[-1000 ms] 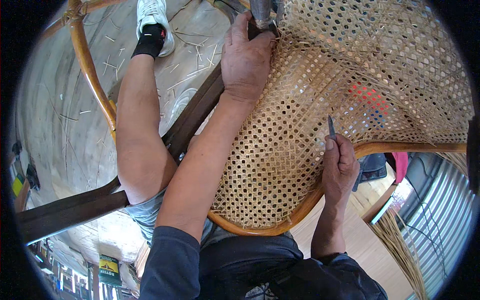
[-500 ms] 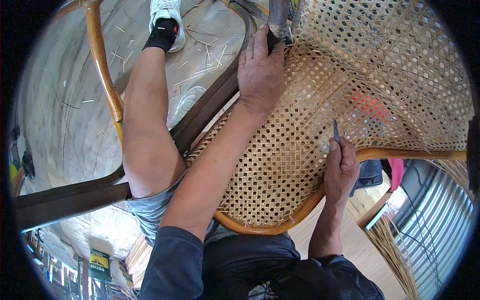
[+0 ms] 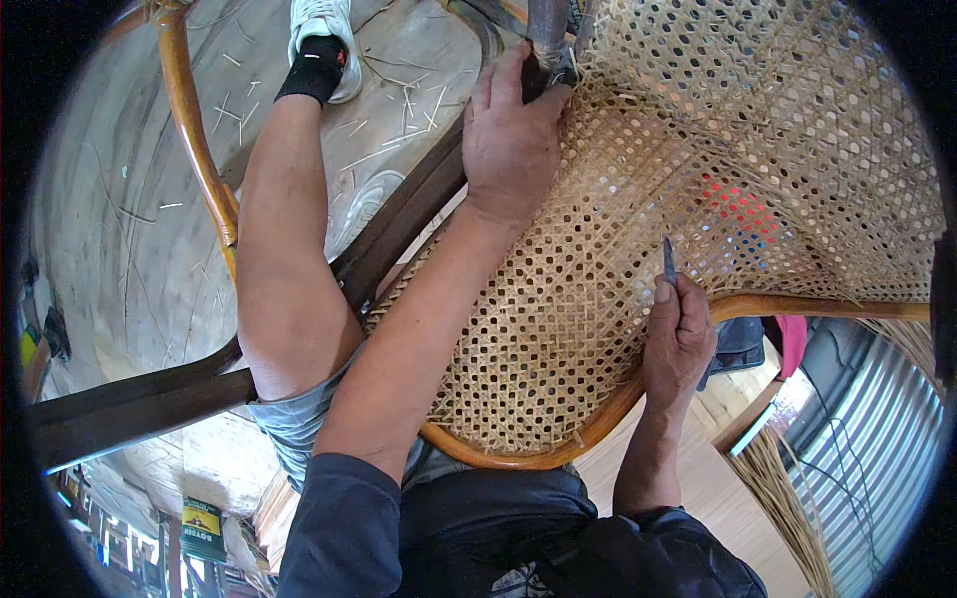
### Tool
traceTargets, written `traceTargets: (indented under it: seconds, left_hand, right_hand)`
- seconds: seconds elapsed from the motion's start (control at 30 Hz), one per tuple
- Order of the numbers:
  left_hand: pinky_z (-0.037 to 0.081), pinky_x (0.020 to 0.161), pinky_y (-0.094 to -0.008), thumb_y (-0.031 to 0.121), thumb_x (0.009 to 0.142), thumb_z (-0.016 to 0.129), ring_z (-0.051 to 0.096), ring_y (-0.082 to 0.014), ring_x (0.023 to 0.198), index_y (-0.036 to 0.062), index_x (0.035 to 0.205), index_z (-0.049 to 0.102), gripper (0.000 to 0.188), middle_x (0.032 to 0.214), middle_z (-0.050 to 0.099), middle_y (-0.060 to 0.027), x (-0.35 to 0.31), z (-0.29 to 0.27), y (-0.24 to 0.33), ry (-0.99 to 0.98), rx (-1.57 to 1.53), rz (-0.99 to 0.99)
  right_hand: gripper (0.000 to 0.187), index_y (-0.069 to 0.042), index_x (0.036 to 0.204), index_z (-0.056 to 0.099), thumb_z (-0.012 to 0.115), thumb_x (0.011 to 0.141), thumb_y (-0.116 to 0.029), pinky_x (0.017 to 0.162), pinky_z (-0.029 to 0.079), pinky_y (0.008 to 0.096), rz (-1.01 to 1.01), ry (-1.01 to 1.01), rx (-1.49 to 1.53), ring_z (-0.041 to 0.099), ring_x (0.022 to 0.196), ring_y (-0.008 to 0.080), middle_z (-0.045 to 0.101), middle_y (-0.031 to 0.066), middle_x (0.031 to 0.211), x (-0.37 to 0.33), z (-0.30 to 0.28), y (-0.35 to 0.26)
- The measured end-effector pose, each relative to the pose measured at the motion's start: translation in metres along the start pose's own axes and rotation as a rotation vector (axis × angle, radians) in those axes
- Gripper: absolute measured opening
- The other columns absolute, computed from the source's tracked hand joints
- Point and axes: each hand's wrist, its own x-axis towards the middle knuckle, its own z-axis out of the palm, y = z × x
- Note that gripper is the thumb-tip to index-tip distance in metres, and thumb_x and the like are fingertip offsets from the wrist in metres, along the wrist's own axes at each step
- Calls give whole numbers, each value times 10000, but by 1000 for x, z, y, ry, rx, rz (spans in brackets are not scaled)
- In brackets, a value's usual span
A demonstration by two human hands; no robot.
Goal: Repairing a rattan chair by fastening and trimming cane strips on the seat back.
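A woven cane chair panel (image 3: 558, 329), open-meshed and tan, lies across my lap in a curved brown wooden frame. My left hand (image 3: 510, 149) is at the top of it, its fingers and thumb bent round the dark joint (image 3: 538, 78) where a dark rail (image 3: 424, 194) meets a post (image 3: 547, 25). Part of that grip is hidden behind the hand. Over the right half of the cane, my right hand (image 3: 680, 329) is closed on a small knife (image 3: 669, 257). Its narrow blade points up, away from me; the handle is mostly covered by my fingers.
My bare leg (image 3: 284, 229) stretches forward left of the dark rail, with cane scraps (image 3: 409, 108) on the floor beyond. A lighter curved wooden piece (image 3: 189, 120) stands farther left. Long cane strands (image 3: 793, 508) lie at the lower right beside corrugated metal (image 3: 842, 439).
My left hand has shifted slightly left at the joint, with its thumb and fingers a little farther apart. My right hand and the knife stay in the same place.
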Motion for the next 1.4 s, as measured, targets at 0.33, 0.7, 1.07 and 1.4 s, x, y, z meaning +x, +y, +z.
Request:
traceTargets:
  seconds: [0.33,0.7,1.07,1.4]
  left_hand:
    - [455,841,-382,172,731,673,518,-303,1043,166,904,681,173,1242,474,-114,19,-5,-3,-78,-28,-53]
    - [382,876,-422,195,698,670,467,-265,1076,151,1001,646,307,1212,467,-71,-2,-14,17,40,0,-117]
    - [404,771,-396,221,780,549,500,-249,961,55,1042,600,315,1077,523,-102,-22,-27,43,-336,69,-256]
    - [403,783,-388,245,823,502,496,-263,1000,28,1044,605,326,1151,525,-139,-33,-21,43,-316,78,-224]
  right_hand:
    - [184,-7,961,583,552,891,-174,619,444,277,-11,3,-88,524,657,144,564,91,726,0,-1,3]
    - [191,-31,958,532,453,941,-204,478,353,236,180,-230,200,429,529,78,469,25,621,21,-17,-19]
    - [204,-40,938,576,482,903,-217,629,469,414,-693,-377,-653,586,731,356,591,193,823,140,35,-113]
    - [225,-160,1052,595,479,861,-191,786,476,418,-838,-495,-924,578,942,340,595,118,1076,179,84,-104]
